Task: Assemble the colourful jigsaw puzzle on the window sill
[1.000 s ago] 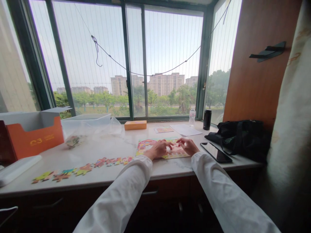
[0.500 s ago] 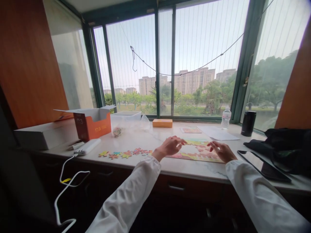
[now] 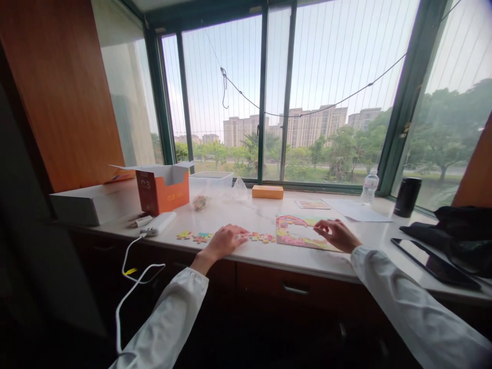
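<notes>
**A:** Far left?

**B:** White box [image 3: 92,206], orange box [image 3: 163,190] just beside it, lid flap up. Power bank [image 3: 159,223] near the desk [image 3: 246,215] edge, white cable [image 3: 126,302] hanging down from it.

**A:** Next?

**B:** Plastic bag [image 3: 200,203] with something small inside, further back. Puzzle pieces [image 3: 196,237] in a loose row along the front, running past the left hand [image 3: 223,242].

**A:** Pose?

**B:** Left hand's palm down on the desk, fingers loosely open and pointing right, touching or just over the pieces. Nothing held, as far as I can see.

**A:** Middle?

**B:** Puzzle board [image 3: 298,233] flat on the desk, just right of the row, partly filled.

**A:** Other hand?

**B:** Right hand [image 3: 336,234] hovers at the board's right side, fingers curved, spread open, no piece visible. Contact with the board? Can't tell.

**A:** Far right?

**B:** Bottle [image 3: 369,188], black flask [image 3: 407,197], tablet [image 3: 430,269], black bag [image 3: 457,241].
</notes>
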`<state>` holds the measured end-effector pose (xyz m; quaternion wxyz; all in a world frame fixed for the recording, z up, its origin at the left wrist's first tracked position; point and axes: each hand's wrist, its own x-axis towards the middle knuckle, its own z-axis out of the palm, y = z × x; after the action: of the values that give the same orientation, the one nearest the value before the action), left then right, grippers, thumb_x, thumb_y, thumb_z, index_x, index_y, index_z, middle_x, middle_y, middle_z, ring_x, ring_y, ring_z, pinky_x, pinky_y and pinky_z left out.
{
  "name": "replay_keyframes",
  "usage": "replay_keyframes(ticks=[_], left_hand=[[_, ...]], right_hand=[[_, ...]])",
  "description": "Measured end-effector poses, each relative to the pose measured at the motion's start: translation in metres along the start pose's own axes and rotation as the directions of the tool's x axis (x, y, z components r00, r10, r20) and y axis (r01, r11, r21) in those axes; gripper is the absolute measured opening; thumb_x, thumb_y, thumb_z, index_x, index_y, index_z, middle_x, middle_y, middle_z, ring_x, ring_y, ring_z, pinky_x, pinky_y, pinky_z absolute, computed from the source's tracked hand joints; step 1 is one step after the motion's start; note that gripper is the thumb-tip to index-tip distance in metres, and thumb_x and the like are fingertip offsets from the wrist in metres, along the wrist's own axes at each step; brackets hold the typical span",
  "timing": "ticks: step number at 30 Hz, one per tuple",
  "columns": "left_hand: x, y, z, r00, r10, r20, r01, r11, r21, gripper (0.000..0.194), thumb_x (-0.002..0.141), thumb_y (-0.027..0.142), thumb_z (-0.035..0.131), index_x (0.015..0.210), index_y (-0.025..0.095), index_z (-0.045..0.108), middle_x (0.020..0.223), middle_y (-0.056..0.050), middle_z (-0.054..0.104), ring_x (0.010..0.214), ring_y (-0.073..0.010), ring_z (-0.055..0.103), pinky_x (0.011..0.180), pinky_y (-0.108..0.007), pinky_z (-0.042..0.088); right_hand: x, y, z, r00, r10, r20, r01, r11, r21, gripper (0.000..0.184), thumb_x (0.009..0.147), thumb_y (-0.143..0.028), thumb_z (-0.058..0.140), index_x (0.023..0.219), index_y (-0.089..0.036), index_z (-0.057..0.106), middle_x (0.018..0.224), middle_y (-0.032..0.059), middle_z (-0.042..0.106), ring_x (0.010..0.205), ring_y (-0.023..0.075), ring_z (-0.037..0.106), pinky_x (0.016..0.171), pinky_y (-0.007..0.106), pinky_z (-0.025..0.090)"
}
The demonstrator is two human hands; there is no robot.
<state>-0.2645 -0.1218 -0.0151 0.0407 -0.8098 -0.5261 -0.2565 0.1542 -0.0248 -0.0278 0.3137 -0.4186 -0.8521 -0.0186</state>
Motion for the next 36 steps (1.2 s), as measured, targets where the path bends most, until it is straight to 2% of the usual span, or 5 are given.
replay_keyframes(ticks=[7,14,25,32,36], left_hand=[[0.034,0.033,0.02,0.992,0.007,0.125,-0.006,1.0,-0.007,0.057,0.08,0.059,0.064,0.127,0.026,0.064,0.118,-0.006,0.071,0.112,-0.0258,0.062,0.097,-0.033,0.046],[0.05,0.036,0.024,0.989,0.04,0.145,-0.032,0.998,-0.055,0.05,0.083,0.052,0.06,0.125,0.024,0.064,0.105,-0.006,0.075,0.101,-0.0244,0.068,0.086,-0.03,0.05],[0.058,0.039,0.033,0.963,0.27,0.001,-0.269,0.958,-0.105,0.046,0.084,0.032,0.066,0.129,0.023,0.058,0.12,-0.006,0.068,0.108,-0.0221,0.065,0.096,-0.034,0.05],[0.083,0.058,0.042,0.939,0.333,-0.087,-0.343,0.93,-0.132,0.049,0.087,0.02,0.061,0.135,0.022,0.052,0.14,-0.008,0.056,0.128,-0.0207,0.054,0.107,-0.036,0.045],[0.108,0.085,0.056,0.968,0.22,-0.122,-0.237,0.96,-0.148,0.047,0.086,0.036,0.065,0.129,0.02,0.059,0.123,-0.009,0.068,0.11,-0.0228,0.065,0.097,-0.036,0.051]], right_hand=[[0.049,-0.095,0.056,0.987,-0.126,0.095,0.114,0.986,0.122,0.021,0.09,-0.037,0.057,0.095,-0.023,0.072,0.089,0.0037,0.073,0.081,0.0164,0.064,0.078,0.03,0.044],[0.064,-0.126,0.083,0.991,0.006,0.134,-0.016,0.997,0.071,0.019,0.085,-0.035,0.064,0.097,-0.024,0.074,0.103,0.0058,0.069,0.093,0.0205,0.063,0.089,0.036,0.041],[0.072,-0.104,0.077,0.978,0.161,0.133,-0.195,0.93,0.31,0.023,0.08,-0.038,0.068,0.087,-0.017,0.073,0.083,0.0038,0.072,0.075,0.017,0.063,0.068,0.027,0.045],[0.061,-0.071,0.058,0.978,0.043,0.203,-0.185,0.622,0.761,0.051,0.068,-0.06,0.074,0.088,-0.012,0.072,0.08,0.0087,0.074,0.074,0.0201,0.068,0.074,0.033,0.05],[0.045,-0.039,0.037,0.95,0.191,0.247,-0.312,0.556,0.77,0.05,0.068,-0.056,0.075,0.093,-0.013,0.072,0.076,0.008,0.075,0.075,0.0204,0.07,0.071,0.031,0.049]])
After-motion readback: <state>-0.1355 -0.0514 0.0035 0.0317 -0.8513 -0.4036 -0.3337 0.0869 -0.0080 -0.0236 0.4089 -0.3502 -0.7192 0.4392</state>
